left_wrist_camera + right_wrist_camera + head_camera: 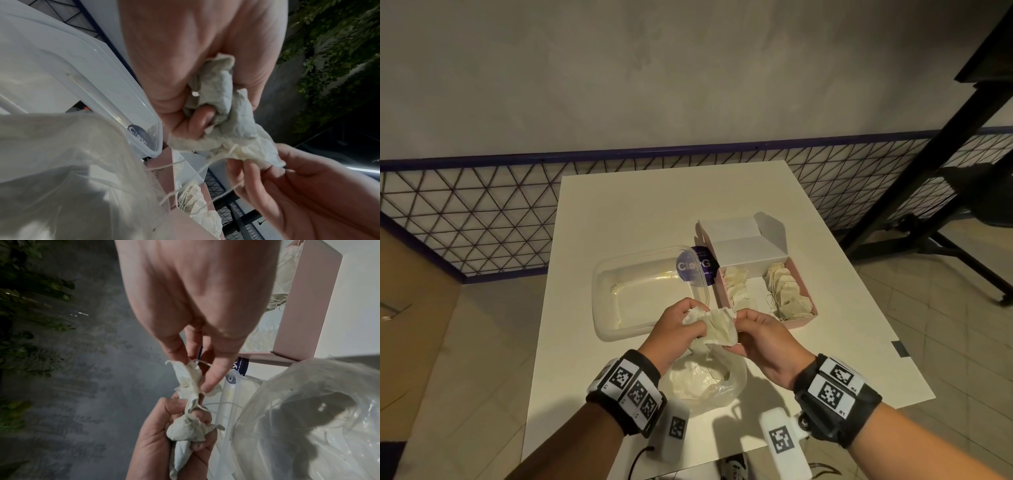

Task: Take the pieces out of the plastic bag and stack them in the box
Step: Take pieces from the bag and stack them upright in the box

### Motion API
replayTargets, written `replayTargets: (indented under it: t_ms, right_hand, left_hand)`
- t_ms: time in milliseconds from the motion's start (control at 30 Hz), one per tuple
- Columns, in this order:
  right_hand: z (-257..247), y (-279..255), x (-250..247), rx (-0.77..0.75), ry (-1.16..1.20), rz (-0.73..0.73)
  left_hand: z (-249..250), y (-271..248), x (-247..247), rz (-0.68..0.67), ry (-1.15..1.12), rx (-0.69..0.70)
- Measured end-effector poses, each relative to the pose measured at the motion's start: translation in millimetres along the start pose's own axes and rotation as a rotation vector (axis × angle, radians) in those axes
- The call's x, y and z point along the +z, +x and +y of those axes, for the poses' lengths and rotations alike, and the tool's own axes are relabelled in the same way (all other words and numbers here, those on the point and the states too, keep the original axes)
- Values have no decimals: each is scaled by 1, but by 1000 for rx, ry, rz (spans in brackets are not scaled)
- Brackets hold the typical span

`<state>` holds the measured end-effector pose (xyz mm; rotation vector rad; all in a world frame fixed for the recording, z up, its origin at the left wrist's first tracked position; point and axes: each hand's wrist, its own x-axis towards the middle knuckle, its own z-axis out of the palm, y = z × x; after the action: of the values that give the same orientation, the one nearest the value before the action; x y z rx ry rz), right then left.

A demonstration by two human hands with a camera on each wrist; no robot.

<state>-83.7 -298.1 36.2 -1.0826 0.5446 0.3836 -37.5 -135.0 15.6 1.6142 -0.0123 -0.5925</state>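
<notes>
a crumpled clump of pale paper pieces (717,327) with loose threads is held in the air just in front of the pink box (812,313), nearer the person than its front wall. the left hand (677,330) is closed around one bunched end of the clump, the fingers curled over it, and the right hand (758,337) is pinching the other end between thumb and fingertips, so the paper is stretched between the 2 hands. the box lies open, and 2 rows of pieces (787,291) are already stacked in it, one along each long side. the plastic bag (709,383) lies slumped on the white table (619,205) nearer the person than the box, and more pale material can be seen through it. a clear plastic container (650,294) with a purple label sits touching the box on its left. the pieces appear tangled by their threads, so a pull that is too hard could tear the thin paper, or 2 pieces could be lifted across as 1. a dangling thread could also snag on the rows and drag stacked pieces out of line.
</notes>
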Motion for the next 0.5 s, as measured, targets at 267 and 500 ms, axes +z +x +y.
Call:
replayTargets:
  t_ms: [267,500]
  right_hand:
    - [-8,-5,5,19,14,9]
    - [-7,-2,-1,-84,-77,-5]
  left_hand:
    - [1,4,2,12,64,19]
    - [-3,6,3,-9,8,20]
